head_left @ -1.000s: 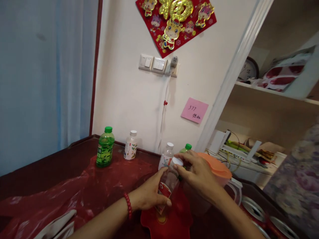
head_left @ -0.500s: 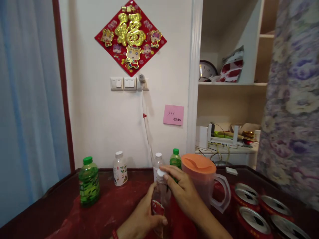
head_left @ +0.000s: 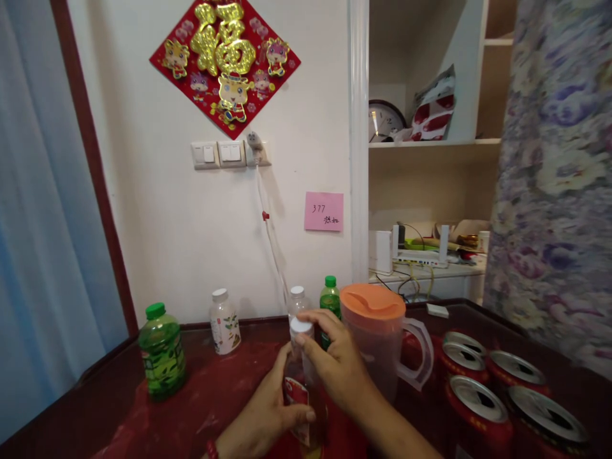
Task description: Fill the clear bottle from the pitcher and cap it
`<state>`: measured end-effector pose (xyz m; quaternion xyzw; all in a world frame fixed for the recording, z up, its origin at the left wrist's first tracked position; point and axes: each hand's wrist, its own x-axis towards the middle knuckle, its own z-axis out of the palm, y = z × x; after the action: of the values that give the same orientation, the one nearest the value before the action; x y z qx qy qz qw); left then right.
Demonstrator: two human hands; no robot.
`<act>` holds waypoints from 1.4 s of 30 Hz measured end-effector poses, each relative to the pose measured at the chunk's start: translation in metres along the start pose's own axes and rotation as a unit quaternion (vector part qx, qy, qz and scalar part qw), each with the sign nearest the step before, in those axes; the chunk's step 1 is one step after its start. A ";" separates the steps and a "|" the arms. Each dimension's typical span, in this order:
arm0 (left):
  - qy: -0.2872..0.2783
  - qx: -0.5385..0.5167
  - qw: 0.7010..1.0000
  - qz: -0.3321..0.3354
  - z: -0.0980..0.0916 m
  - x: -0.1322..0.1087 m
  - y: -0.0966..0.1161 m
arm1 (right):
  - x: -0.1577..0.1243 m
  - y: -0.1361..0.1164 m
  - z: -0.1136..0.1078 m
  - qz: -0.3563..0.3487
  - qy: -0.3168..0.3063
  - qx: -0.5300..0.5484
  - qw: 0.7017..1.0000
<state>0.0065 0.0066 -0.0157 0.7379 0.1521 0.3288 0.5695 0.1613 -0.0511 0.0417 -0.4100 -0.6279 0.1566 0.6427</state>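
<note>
A clear bottle [head_left: 297, 386] with a red label and a white cap [head_left: 301, 326] stands upright in front of me, with some liquid low in it. My left hand [head_left: 272, 405] is wrapped round its body, thumb across the front. At the top, my right hand [head_left: 335, 354] grips the white cap between thumb and fingers. Just behind are another white-capped bottle [head_left: 297, 298] and a green-capped bottle [head_left: 329, 299], both partly hidden by my right hand and the held bottle.
An orange-lidded pitcher [head_left: 373, 303] stands close to my right hand. Several opened red cans [head_left: 478, 401] are grouped at the right. To the left stand a green bottle [head_left: 161, 354] and a white-labelled bottle [head_left: 225, 325]. The dark red table [head_left: 201, 395] meets the wall behind.
The camera view has shifted slightly, so the scene sits further left. Both hands keep their hold on the bottle and its cap; the right fingers have shifted a little around the cap.
</note>
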 end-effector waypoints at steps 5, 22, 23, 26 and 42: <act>0.004 -0.001 1.000 -0.004 0.001 0.000 0.000 | 0.000 -0.002 -0.001 0.010 0.006 -0.010 1.000; 0.002 0.001 1.000 0.002 -0.001 0.001 -0.004 | 0.001 -0.005 -0.002 0.011 -0.014 -0.005 1.000; 0.001 -0.007 1.000 -0.003 -0.001 0.000 -0.004 | 0.001 -0.004 -0.002 0.011 -0.015 -0.003 1.000; -0.004 -0.018 1.000 -0.004 0.000 0.000 -0.001 | 0.001 0.000 -0.002 0.017 0.003 -0.001 1.000; -0.002 0.005 1.000 0.005 0.002 -0.001 0.004 | -0.001 0.006 0.001 0.068 0.014 0.022 0.997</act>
<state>0.0067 0.0031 -0.0130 0.7422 0.1492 0.3291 0.5645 0.1621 -0.0480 0.0365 -0.4396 -0.5862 0.2077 0.6481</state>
